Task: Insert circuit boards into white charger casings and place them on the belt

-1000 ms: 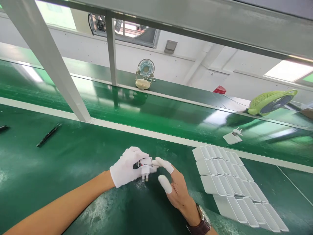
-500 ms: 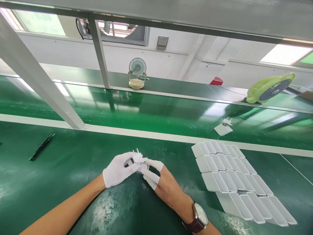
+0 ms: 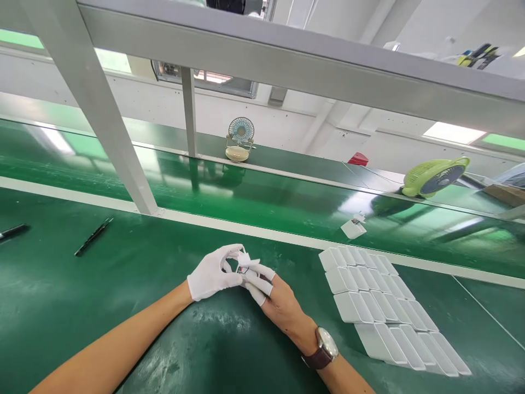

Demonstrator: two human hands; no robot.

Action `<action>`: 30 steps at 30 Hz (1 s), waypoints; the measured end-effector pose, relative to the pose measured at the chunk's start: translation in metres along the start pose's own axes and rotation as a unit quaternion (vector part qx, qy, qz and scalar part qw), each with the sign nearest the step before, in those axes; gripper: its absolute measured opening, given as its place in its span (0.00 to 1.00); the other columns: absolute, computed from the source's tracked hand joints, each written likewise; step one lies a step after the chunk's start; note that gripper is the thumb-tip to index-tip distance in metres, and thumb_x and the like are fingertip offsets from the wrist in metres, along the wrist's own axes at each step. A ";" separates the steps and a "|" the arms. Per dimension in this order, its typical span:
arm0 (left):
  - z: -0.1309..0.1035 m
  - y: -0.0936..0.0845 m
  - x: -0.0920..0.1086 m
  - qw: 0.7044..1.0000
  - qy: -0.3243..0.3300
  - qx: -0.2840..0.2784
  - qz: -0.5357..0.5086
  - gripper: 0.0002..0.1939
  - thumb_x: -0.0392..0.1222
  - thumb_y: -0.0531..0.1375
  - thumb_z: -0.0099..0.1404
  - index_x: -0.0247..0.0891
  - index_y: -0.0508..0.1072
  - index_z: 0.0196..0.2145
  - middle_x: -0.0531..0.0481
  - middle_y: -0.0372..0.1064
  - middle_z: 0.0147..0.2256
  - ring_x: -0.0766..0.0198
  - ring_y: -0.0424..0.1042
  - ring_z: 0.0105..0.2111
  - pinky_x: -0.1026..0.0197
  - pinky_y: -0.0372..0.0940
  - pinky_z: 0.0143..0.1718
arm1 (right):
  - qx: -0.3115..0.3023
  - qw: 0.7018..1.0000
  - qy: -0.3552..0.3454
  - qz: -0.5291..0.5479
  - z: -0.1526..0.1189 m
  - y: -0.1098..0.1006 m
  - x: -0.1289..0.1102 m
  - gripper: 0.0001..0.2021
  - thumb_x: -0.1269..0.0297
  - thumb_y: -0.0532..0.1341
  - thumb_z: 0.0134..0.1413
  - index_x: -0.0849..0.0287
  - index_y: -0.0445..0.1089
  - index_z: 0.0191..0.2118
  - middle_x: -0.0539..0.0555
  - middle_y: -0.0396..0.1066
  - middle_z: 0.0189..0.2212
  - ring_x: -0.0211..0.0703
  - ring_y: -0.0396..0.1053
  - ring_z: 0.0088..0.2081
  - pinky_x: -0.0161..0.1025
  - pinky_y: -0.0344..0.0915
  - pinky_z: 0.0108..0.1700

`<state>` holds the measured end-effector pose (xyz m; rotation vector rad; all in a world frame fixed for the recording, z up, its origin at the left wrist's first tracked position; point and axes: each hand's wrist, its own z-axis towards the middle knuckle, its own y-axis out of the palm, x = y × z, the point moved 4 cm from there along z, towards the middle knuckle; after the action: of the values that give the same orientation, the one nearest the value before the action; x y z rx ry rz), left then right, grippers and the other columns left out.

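Observation:
In the head view my left hand (image 3: 213, 275), in a white glove, pinches a small white plug piece (image 3: 247, 259) between thumb and fingers. My right hand (image 3: 281, 306), with white covers on some fingers and a watch on the wrist, grips a small white charger housing (image 3: 243, 270) just below the plug piece. Dark and reddish parts show in the housing's open end. The plug piece sits tilted at that opening; whether the two are joined I cannot tell. Fingers hide most of the housing.
Rows of white open-ended housings (image 3: 377, 306) stand at the right on the green bench. A white charger with plug (image 3: 354, 227) lies on the green belt beyond the rail. Black pen-like tools (image 3: 93, 237) lie left. A metal post (image 3: 118, 137) and fans (image 3: 435, 178) stand farther back.
The view has tilted up and shifted left. The plug piece has turned in my left hand, and the housing's inner parts now show under it. Both hands keep their hold.

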<state>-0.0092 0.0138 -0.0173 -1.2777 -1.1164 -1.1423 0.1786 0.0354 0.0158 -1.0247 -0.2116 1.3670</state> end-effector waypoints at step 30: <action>-0.021 0.028 0.028 0.925 0.280 0.101 0.234 0.33 0.36 0.66 0.60 0.45 0.61 0.61 0.42 0.67 0.55 0.50 0.70 0.54 0.47 0.71 0.53 | 0.055 0.705 0.431 0.560 -0.007 0.030 0.018 0.20 0.45 0.67 0.53 0.57 0.79 0.41 0.54 0.79 0.36 0.52 0.76 0.43 0.47 0.75 0.45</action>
<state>0.0211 -0.0075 0.0076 -0.9004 -0.4504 -0.9114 0.1664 0.0437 -0.0168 -1.6733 1.4108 1.6900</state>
